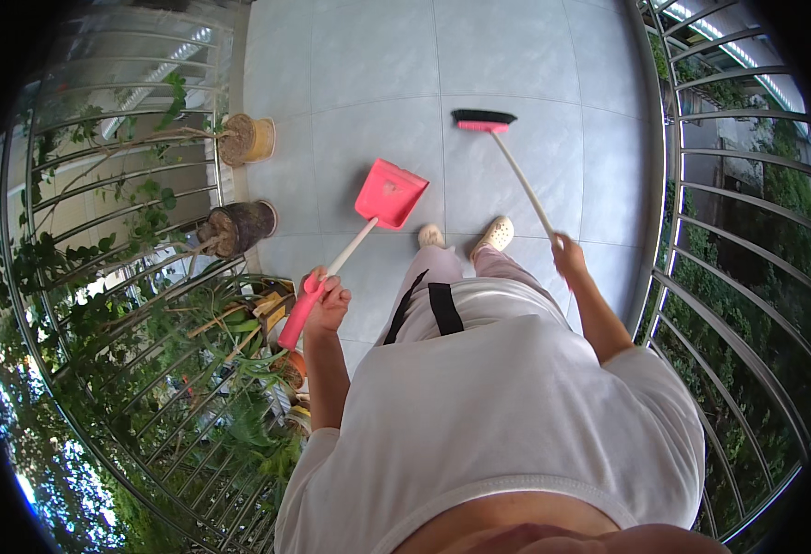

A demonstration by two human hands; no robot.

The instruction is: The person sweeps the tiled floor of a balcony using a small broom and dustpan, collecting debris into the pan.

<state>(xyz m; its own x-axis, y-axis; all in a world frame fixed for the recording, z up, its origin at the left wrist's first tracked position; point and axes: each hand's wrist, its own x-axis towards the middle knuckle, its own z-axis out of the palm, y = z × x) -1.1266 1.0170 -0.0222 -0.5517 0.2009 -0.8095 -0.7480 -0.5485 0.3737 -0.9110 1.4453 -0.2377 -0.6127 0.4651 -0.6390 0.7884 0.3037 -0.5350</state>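
My left hand (326, 305) grips the long-handled pink dustpan (390, 194) near its pink handle end. The pan is ahead and left of my feet, with a small patch of dirt or debris visible in it. In my right hand (569, 262) is the pale stick of a broom (483, 126). Its pink head with black bristles is farther ahead, over the grey tiles, right of the dustpan. Whether the bristles touch the floor I cannot tell. The end of the broom stick by my right hand is mostly hidden.
Grey floor tiles (378, 62) run between two metal railings (745, 152). Along the left edge stand a yellow plant pot (261, 140), a dark pot (249, 225) and several leafy plants (239, 415). My feet in cream clogs (495, 232) are on the tiles between dustpan and broom stick.
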